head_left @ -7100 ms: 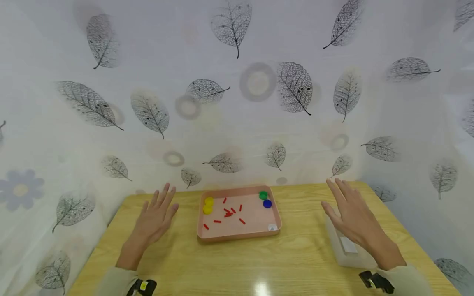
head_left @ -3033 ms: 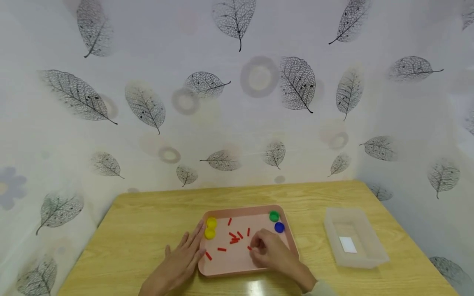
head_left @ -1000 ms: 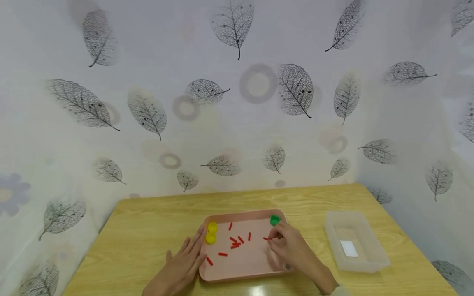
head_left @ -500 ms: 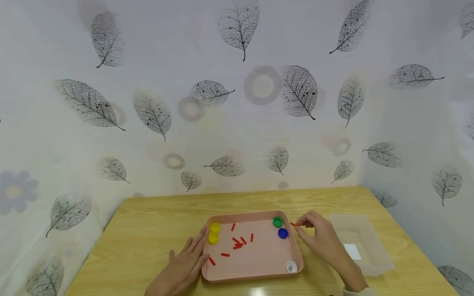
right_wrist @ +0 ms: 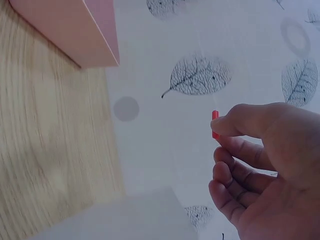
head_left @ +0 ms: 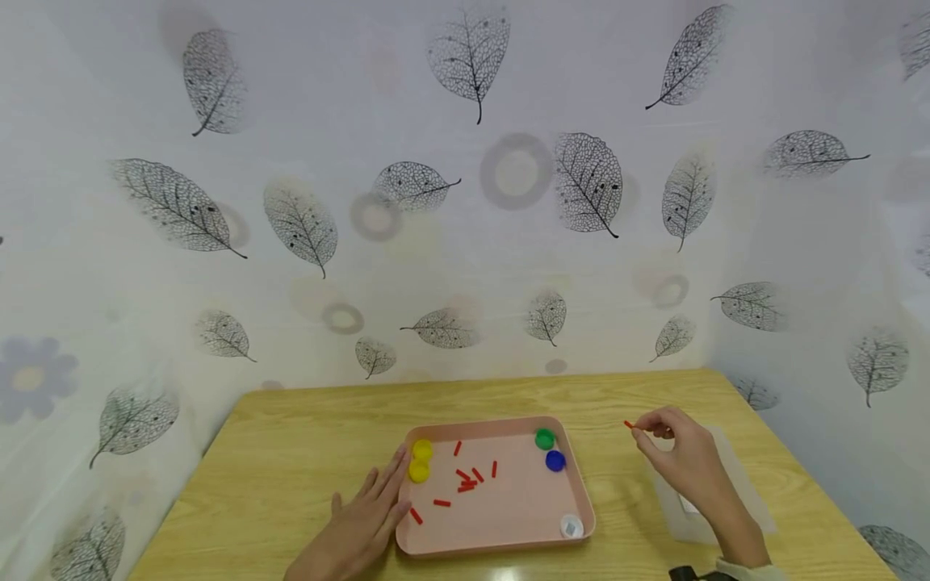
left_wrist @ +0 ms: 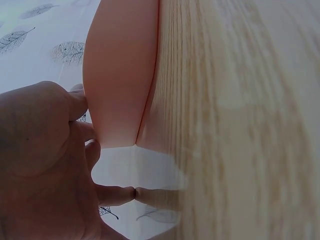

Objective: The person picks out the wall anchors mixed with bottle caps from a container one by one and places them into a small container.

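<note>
Between thumb and index finger, my right hand (head_left: 686, 452) pinches a short red stick (right_wrist: 215, 124), held up near the far end of the translucent plastic box (head_left: 756, 492). That hand hides part of the box from the head camera. My left hand (head_left: 359, 516) rests with straight fingers against the left rim of the pink tray (head_left: 494, 545). Several more red sticks (head_left: 441, 503) lie scattered in the tray. Two yellow caps (head_left: 419, 470) sit at its left, a green cap (head_left: 545, 439) and a blue cap (head_left: 555, 461) at its upper right, and a clear round piece (head_left: 571, 527) at its lower right.
Everything stands on a wood-grain table (head_left: 305, 420). A curtain (head_left: 450, 266) printed with leaves hangs right behind the table's back edge and along both sides. Inside the box is a white card (head_left: 689, 506), partly hidden by the right wrist.
My right hand has picked a red stick from the tray and carried it right, past the tray's edge to the box. Earlier, my left hand came down onto the tray's rim; it stays there.
</note>
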A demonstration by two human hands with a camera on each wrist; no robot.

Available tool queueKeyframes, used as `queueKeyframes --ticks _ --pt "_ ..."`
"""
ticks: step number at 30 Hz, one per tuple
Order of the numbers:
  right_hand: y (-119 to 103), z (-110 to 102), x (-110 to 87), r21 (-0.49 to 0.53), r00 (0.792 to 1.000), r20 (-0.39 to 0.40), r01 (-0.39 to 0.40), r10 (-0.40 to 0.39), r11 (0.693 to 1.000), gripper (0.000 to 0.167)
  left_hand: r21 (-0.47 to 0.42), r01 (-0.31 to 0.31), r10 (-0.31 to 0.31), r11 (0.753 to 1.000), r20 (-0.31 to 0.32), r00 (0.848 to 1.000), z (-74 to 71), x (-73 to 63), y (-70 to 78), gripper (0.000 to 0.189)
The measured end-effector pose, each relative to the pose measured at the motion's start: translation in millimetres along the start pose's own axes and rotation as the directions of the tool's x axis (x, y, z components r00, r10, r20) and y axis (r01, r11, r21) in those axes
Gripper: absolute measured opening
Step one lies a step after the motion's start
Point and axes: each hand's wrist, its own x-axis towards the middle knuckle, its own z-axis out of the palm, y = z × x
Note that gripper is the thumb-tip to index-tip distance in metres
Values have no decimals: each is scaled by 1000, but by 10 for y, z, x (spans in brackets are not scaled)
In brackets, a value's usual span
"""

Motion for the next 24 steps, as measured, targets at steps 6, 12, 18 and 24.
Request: queueKeyframes --ticks 6,12,18,24 --pt "187 -78 -27 -6 998 0 -59 59 998 18 12 -7 7 1000 -6 1000 4 2 -4 65" --pt "314 -133 -51 -26 990 33 -134 135 991 13 19 3 -3 1000 -3 1000 1 -3 5 65" --pt "399 -226 -78 -43 980 56 -190 193 981 9 18 12 -12 1000 -5 1000 4 -1 11 65" --pt "504 -281 -90 -67 972 74 -217 222 974 8 10 8 -8 1000 -7 1000 3 -1 15 65"
